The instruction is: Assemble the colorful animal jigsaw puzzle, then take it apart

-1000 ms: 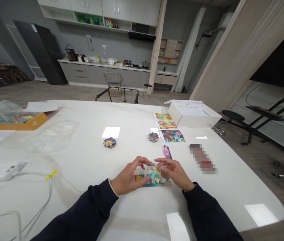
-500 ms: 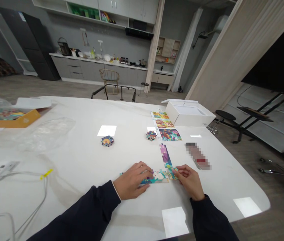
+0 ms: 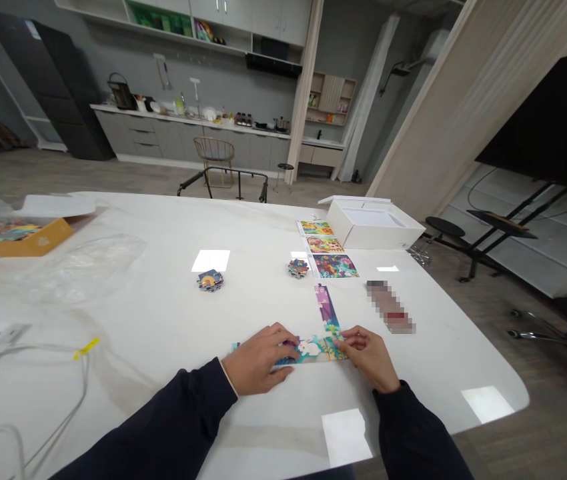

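Observation:
A row of joined jigsaw pieces (image 3: 309, 349), with a white rabbit on teal and purple, lies on the table in front of me. My left hand (image 3: 262, 360) rests on its left part, fingers spread over the pieces and covering some of them. At the row's right end, my right hand (image 3: 371, 359) pinches the edge of a teal and yellow jigsaw piece (image 3: 334, 348) between thumb and fingers. This piece sits against the row; whether it is fully locked cannot be seen. A purple jigsaw strip (image 3: 325, 308) runs away from me above that corner.
Two piles of jigsaw pieces, one left (image 3: 210, 281) and one right (image 3: 298, 269), lie farther back. Picture sheets (image 3: 334, 266) lie beside a white box (image 3: 381, 233). A pixelated object (image 3: 391, 308) is at right. Leftward are an orange box (image 3: 46, 241), clear plastic (image 3: 96, 267) and cables (image 3: 83, 387).
The right-hand piece has moved left against the rabbit row, closing the gap between them. My right hand moved with it; my left hand stays on the row. The view shifted slightly.

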`<action>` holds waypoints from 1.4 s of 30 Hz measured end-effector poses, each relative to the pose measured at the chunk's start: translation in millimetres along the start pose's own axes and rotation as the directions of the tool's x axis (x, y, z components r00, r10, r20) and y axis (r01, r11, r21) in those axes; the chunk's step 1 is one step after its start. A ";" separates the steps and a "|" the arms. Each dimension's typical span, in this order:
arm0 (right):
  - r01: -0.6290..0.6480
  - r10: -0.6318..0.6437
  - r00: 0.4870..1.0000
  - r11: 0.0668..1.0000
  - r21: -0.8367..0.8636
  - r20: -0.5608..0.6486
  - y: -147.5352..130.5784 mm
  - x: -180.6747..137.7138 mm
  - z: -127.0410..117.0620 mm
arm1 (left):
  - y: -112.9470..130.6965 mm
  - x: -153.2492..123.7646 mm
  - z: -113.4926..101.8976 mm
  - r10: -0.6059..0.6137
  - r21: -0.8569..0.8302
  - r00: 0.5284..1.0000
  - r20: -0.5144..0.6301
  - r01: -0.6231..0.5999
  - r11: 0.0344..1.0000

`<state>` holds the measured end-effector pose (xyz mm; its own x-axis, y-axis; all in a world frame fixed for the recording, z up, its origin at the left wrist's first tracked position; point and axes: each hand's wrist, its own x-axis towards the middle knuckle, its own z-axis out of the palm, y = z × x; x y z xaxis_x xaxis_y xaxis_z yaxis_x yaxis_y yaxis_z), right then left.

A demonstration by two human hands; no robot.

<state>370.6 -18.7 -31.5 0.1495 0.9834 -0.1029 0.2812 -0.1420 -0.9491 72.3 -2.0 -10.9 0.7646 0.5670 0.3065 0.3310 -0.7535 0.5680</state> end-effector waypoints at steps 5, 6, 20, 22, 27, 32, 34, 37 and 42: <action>0.086 -0.090 0.996 0.989 -0.124 -0.020 9.8 2.9 1.4 | -0.4 1.0 0.4 -0.002 -0.012 1.000 0.003 0.002 1.000; 0.088 -0.093 0.995 0.985 -0.150 -0.027 11.3 3.0 0.8 | -0.4 1.1 0.6 -0.001 -0.013 1.000 0.002 0.001 1.000; 0.455 -0.484 0.874 0.791 -0.409 0.038 -9.9 49.0 6.3 | 0.3 1.9 0.4 0.003 -0.014 1.000 -0.010 -0.003 1.000; 0.485 -0.484 0.867 0.761 -0.431 0.122 -10.8 60.0 9.6 | 0.7 1.4 0.3 0.002 -0.016 1.000 -0.009 -0.002 1.000; 0.467 -0.444 0.878 0.722 -0.510 0.176 -13.3 60.8 10.7 | 1.2 0.6 -0.1 0.000 -0.011 1.000 -0.003 0.000 1.000; 0.473 -0.453 0.873 0.696 -0.540 0.181 -12.6 56.5 10.8 | 0.1 1.2 -0.1 -0.003 -0.011 1.000 -0.004 0.003 1.000; 0.480 -0.456 0.870 0.692 -0.539 0.189 -11.4 57.2 12.4 | -0.1 1.5 -0.3 -0.005 -0.012 1.000 -0.002 0.005 1.000; 0.482 -0.453 0.869 0.693 -0.535 0.197 -10.4 58.1 14.2 | 0.1 1.7 0.2 -0.001 -0.009 1.000 0.002 0.002 1.000; 0.508 -0.455 0.858 0.690 -0.515 0.237 -10.5 52.9 10.1 | 1.9 1.8 3.8 -0.029 0.026 1.000 -0.002 0.029 0.999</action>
<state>366.0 35.9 -30.0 -0.2241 0.9355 0.2733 0.7581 0.3436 -0.5543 76.5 -3.7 -12.1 0.7536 0.5894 0.2912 0.3674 -0.7449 0.5569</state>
